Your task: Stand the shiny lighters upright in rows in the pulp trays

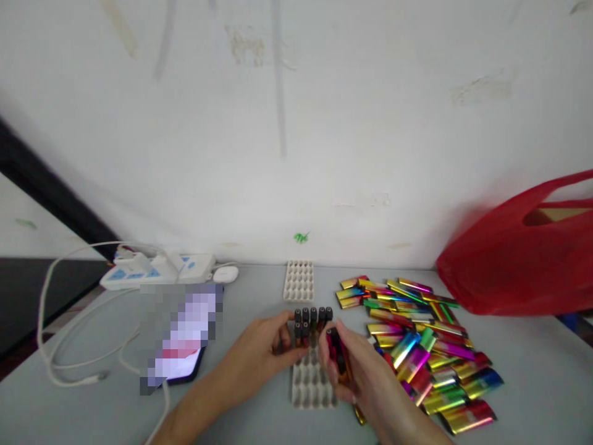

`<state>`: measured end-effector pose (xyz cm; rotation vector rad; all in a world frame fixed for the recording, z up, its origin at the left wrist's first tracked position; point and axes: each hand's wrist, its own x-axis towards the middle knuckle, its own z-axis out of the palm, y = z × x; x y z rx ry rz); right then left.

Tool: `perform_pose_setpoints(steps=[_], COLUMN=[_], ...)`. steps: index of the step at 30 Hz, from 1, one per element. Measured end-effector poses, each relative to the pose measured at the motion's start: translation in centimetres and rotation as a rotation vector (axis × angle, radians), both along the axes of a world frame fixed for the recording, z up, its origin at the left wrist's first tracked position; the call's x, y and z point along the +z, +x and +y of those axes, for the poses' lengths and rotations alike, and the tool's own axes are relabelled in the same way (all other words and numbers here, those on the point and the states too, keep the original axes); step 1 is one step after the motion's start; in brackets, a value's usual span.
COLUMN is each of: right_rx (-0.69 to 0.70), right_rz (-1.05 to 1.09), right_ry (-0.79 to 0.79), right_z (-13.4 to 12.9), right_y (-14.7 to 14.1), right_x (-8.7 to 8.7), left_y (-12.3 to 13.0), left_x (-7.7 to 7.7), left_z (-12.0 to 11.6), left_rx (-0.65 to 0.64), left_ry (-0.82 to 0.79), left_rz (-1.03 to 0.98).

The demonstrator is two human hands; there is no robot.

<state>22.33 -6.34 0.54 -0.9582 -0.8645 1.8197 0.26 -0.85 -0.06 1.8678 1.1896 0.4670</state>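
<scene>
A pale tray with rows of slots (315, 386) lies near the middle of the table. Several black-topped lighters (314, 316) stand upright in its far rows. My left hand (273, 343) is at the tray's left side, its fingers and thumb curved around the left end of the standing lighters. To the right of the tray, my right hand (354, 364) is closed around dark-topped lighters (340, 355), tilted; how many it holds is partly hidden by the fingers.
Many shiny coloured lighters (435, 358) are spread at the right. A second slotted tray (299, 281) lies near the wall. A red bag (519, 253) is at the far right. A phone (185, 340), power strip (157, 270), white case (225, 274) and cables are at the left.
</scene>
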Motion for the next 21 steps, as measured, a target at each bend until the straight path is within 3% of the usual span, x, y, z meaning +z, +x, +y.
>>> perform_pose_setpoints(steps=[10,16,21], right_rx=[0.151,0.135,0.060], right_rz=[0.043,0.093,0.030], right_ry=[0.040,-0.021,-0.039], right_z=[-0.4,0.0,0.1], right_y=[0.0,0.0,0.4], right_x=[0.0,0.3,-0.9], left_y=[0.0,-0.1,-0.2], left_x=[0.2,-0.2,-0.3], left_z=[-0.1,0.0,0.0], left_rx=[-0.004,-0.008,-0.009], left_ry=[-0.009,0.001,0.023], left_rz=[-0.007,0.002,0.038])
